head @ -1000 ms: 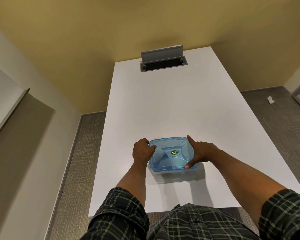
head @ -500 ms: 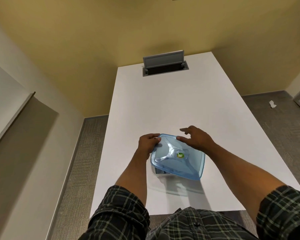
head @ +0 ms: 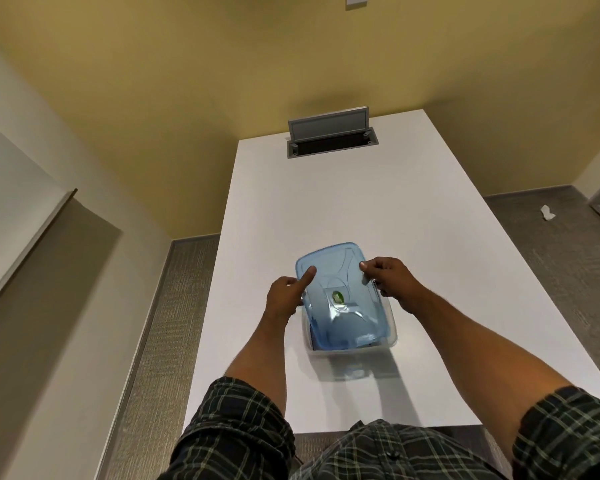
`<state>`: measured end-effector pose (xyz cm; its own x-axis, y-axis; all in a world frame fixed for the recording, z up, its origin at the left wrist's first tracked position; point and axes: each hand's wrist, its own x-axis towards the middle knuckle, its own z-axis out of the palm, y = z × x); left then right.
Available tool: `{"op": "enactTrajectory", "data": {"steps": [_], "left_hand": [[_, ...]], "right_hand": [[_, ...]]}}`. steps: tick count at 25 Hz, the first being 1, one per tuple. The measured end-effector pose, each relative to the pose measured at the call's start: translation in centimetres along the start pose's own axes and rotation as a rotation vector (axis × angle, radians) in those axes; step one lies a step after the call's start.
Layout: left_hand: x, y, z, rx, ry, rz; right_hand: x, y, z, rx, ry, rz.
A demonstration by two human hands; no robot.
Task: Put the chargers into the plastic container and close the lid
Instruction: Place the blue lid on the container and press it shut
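Note:
A translucent blue lid with a green sticker is tilted up, its far edge raised and its near edge resting in the clear plastic container on the white table. My left hand grips the lid's left edge, thumb on top. My right hand pinches the lid's right edge. No chargers are visible; the lid hides the container's inside.
A grey cable hatch stands open at the table's far end. Yellow walls enclose the room. A scrap of white paper lies on the grey carpet at right. The table's near edge is close to my body.
The lid has turned from lying crosswise on the container to lengthwise, with its far edge lifted. Both hands shifted onto its side edges.

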<state>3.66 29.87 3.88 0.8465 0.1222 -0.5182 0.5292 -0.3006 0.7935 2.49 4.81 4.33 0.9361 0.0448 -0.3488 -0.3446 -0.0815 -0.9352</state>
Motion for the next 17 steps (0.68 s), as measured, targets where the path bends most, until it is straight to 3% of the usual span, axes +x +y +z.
{"op": "enactTrajectory", "data": {"steps": [3, 6, 11, 17], "left_hand": [[-0.7, -0.7, -0.2, -0.171, -0.133, -0.105], [-1.0, -0.9, -0.6, -0.189, -0.162, -0.066], [-1.0, -0.1, -1.5, 0.091, -0.241, 0.003], [-0.1, 0.5, -0.5, 0.37, -0.254, 0.089]], "right_hand": [[-0.4, 0.8, 0.5, 0.135, 0.059, -0.01], [-1.2, 1.8, 0.3, 0.173, 0.015, 0.051], [-1.7, 3.4, -1.4, 0.084, 0.111, 0.117], [-2.2, 4.4, -2.3, -0.176, -0.035, 0.106]]}}
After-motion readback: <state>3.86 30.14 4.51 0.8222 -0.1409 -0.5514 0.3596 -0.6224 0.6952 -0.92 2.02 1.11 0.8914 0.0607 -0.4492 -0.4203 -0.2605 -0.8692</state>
